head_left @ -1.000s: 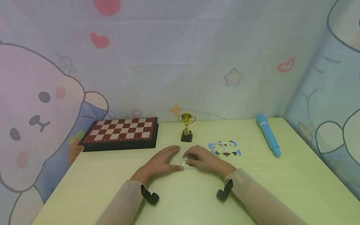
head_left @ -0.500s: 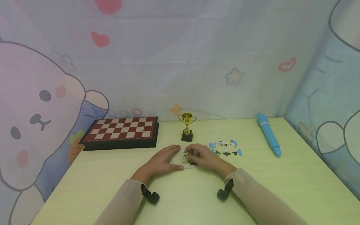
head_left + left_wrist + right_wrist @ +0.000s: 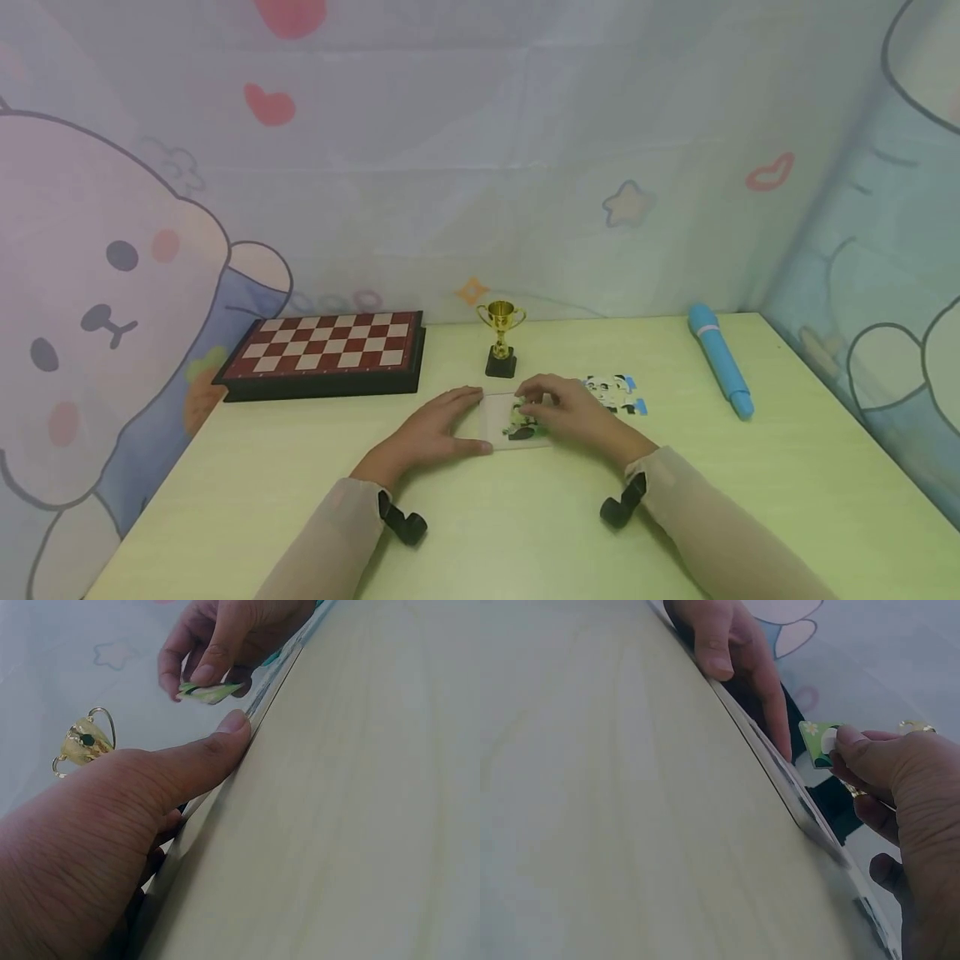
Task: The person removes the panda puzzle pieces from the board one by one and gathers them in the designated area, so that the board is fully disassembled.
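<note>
A flat white puzzle tray (image 3: pixel 495 421) lies on the table in the head view. My left hand (image 3: pixel 431 433) holds its left side, thumb at the front corner and fingertips at the back corner. Over the right part of the tray, my right hand (image 3: pixel 573 417) pinches a green puzzle piece (image 3: pixel 817 742) between thumb and fingers. The left wrist view shows this piece tilted and raised above the tray. A dark patch of picture (image 3: pixel 522 433) shows on the tray below it. Joined panda puzzle pieces (image 3: pixel 621 390) lie behind the right hand, partly hidden by it.
A gold trophy cup (image 3: pixel 501 337) stands behind the tray. At the back left lies a red-and-white checkered board (image 3: pixel 326 350) on a black case. A blue stick-shaped object (image 3: pixel 720 358) lies at the far right. A printed cloth (image 3: pixel 420 208) hangs behind the table.
My right hand has moved right with the green piece, from the tray's left part, and more of the bare tray shows. My left hand stays at the tray's left side.
</note>
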